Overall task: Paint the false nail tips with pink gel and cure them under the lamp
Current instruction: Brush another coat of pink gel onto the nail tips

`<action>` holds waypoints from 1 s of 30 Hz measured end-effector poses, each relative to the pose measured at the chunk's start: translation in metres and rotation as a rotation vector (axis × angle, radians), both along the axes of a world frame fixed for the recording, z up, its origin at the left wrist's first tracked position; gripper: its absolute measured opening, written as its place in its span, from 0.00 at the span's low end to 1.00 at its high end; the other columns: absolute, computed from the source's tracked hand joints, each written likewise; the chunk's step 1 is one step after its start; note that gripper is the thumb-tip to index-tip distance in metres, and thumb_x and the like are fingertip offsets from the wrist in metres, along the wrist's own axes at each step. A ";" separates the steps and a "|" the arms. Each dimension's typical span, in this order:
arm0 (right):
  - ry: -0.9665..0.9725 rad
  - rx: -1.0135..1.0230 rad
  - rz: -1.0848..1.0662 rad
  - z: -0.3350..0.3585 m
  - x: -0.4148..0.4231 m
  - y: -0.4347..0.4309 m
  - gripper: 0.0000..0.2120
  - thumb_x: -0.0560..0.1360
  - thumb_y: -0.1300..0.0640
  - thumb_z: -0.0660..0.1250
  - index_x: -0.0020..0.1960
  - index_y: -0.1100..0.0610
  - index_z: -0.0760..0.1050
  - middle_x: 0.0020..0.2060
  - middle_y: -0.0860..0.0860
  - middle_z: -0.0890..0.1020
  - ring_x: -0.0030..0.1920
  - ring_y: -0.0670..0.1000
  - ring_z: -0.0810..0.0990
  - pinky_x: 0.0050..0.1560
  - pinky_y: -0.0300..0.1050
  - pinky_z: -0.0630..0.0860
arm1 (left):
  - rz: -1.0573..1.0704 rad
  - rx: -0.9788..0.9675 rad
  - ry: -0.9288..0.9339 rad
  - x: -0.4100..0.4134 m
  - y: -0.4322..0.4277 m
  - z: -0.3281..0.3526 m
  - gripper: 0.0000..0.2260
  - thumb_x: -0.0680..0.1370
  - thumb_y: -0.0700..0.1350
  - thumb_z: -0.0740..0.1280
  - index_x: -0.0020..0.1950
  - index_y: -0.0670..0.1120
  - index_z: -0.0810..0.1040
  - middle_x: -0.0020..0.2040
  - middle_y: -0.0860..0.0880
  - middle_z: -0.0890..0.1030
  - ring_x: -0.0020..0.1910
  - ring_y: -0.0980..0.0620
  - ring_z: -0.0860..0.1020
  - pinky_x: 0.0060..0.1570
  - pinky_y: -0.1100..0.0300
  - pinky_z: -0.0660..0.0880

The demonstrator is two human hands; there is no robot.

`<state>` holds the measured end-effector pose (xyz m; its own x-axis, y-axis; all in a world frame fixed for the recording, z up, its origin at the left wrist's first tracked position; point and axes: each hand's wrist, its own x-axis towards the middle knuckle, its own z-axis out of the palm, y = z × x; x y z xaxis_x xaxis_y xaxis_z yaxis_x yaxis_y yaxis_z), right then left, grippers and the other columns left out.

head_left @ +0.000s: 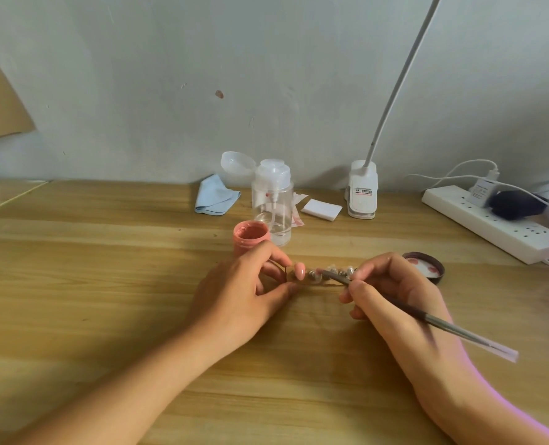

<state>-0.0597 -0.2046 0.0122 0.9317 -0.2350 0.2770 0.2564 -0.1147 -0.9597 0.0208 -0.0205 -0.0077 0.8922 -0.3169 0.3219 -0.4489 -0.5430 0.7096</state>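
Right hand (391, 293) pinches brush (443, 324) pen-style for control, bristles at the row's second tip | left hand (244, 284) pinches the end of the nail tips (327, 273) row, bracing it mid-table | open gel pot (250, 237) just behind, within dipping reach

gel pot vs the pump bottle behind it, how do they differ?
The gel pot is short and opaque pink; the pump bottle is taller and clear. The pot's lid lies apart on the table; the bottle's flip cap hangs open, attached. The pot shows pink gel; the bottle holds a little clear liquid. Both stand upright, open.
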 end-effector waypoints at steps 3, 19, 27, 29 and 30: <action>0.003 -0.029 0.011 0.000 -0.001 0.000 0.08 0.73 0.64 0.72 0.40 0.53 0.76 0.37 0.58 0.83 0.37 0.49 0.79 0.41 0.48 0.75 | -0.001 -0.003 0.004 0.001 0.000 0.000 0.09 0.72 0.50 0.75 0.47 0.59 0.78 0.42 0.63 0.82 0.26 0.61 0.72 0.35 0.60 0.69; -0.013 -0.062 -0.035 0.004 -0.003 0.002 0.05 0.72 0.64 0.68 0.41 0.56 0.76 0.37 0.59 0.82 0.37 0.62 0.76 0.42 0.63 0.75 | -0.003 -0.005 0.007 0.003 0.000 -0.002 0.09 0.71 0.51 0.75 0.47 0.59 0.77 0.41 0.61 0.82 0.25 0.61 0.70 0.32 0.62 0.66; 0.023 -0.052 -0.040 0.006 -0.002 0.003 0.04 0.71 0.64 0.67 0.41 0.56 0.75 0.37 0.58 0.83 0.33 0.51 0.74 0.42 0.65 0.76 | -0.004 -0.010 0.024 0.004 0.000 -0.002 0.09 0.72 0.51 0.75 0.48 0.60 0.77 0.39 0.65 0.80 0.25 0.61 0.71 0.35 0.59 0.71; 0.036 -0.065 -0.028 0.006 -0.003 0.003 0.03 0.72 0.65 0.67 0.43 0.58 0.75 0.37 0.55 0.84 0.35 0.54 0.75 0.41 0.63 0.75 | -0.008 -0.017 0.025 0.004 0.000 -0.001 0.09 0.72 0.50 0.75 0.47 0.59 0.77 0.39 0.62 0.81 0.25 0.61 0.71 0.36 0.57 0.72; 0.040 -0.071 -0.030 0.006 -0.003 0.003 0.04 0.73 0.66 0.67 0.43 0.58 0.75 0.37 0.55 0.83 0.35 0.54 0.74 0.41 0.63 0.75 | -0.012 -0.020 0.026 0.004 0.000 -0.001 0.09 0.72 0.50 0.75 0.47 0.59 0.78 0.39 0.61 0.81 0.25 0.61 0.71 0.36 0.56 0.72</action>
<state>-0.0625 -0.2018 0.0183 0.9352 -0.2437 0.2571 0.2138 -0.1902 -0.9582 0.0247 -0.0206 -0.0092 0.8966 -0.3214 0.3045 -0.4362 -0.5236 0.7318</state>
